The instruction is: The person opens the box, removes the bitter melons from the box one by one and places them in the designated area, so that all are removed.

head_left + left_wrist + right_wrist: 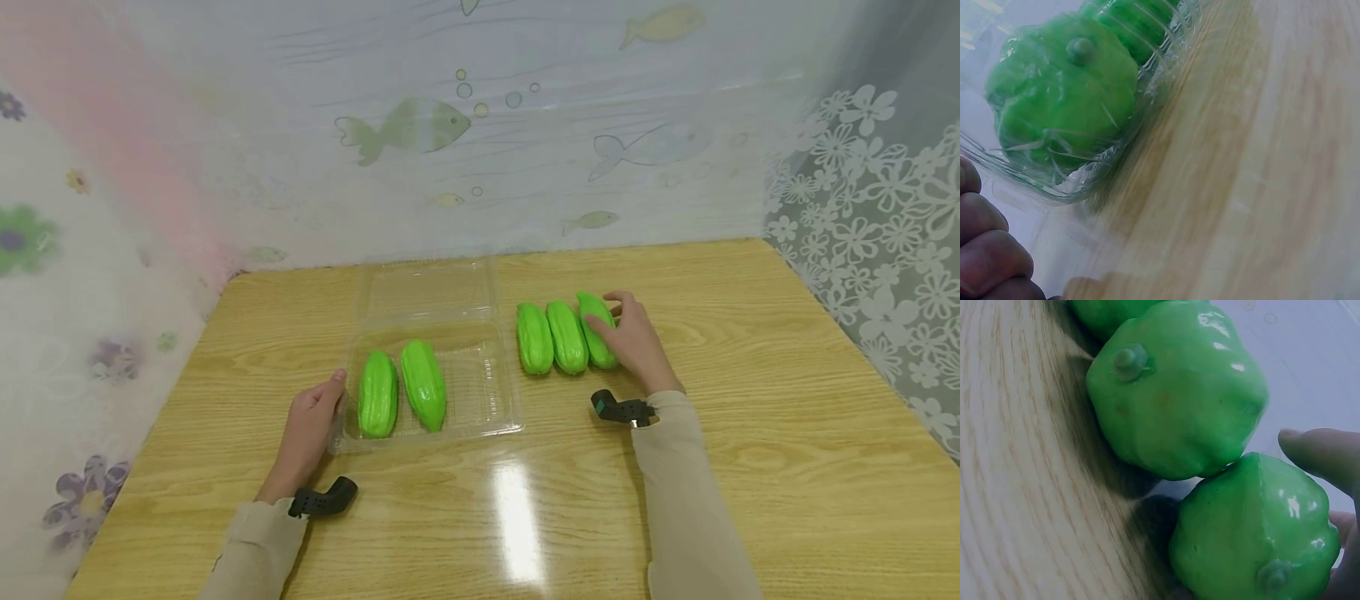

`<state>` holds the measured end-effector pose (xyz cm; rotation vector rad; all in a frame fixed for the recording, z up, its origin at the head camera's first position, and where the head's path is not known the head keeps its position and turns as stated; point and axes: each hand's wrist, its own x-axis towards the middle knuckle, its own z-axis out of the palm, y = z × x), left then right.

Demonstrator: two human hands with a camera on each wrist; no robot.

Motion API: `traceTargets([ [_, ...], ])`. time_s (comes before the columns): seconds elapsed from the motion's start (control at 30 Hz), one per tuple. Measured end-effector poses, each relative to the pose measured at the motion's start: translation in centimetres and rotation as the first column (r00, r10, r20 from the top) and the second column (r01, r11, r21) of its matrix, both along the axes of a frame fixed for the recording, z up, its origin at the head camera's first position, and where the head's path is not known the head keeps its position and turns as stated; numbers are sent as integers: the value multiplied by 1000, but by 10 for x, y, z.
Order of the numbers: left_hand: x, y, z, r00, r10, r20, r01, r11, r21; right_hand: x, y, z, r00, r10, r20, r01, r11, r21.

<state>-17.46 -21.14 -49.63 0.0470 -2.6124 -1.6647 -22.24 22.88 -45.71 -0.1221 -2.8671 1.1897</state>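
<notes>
Along the left wall of a clear plastic clamshell box point(480, 383), my left hand point(311, 421) grips the edge, thumb on the rim and fingers curled. Two glossy green ridged gourds point(378, 396) lie side by side in its base, whose lid point(427, 287) is laid back. Right of the box, three more such gourds lie in a row on the table. My right hand point(630, 337) is at the rightmost gourd point(1254, 531), its thumb point(1322, 453) reaching over the top and its fingers spread past the far side. Part of those fingers is hidden behind the gourd.
The wooden table point(570, 517) meets a wall point(525, 167) covered with a fish-pattern sheet at the back. Flower-patterned sheets hang at the left and right sides. A black wrist camera point(322, 498) is strapped on each wrist.
</notes>
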Motion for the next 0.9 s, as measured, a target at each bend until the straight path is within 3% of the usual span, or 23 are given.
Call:
traceTargets([
  [0.37,0,0,0,1000,0,5,0,1000,-3,0,1,0,1000,5,8,-5,1000,4],
  [0.63,-5,-1,1,1000,-6,12,6,1000,7,-1,2,2,999,-16,-46,14,999,-39],
  [0.9,-10,-3,-3,1000,-17,-3,17,1000,4,-3,1,6,973,-156,-169,136,983,-124],
])
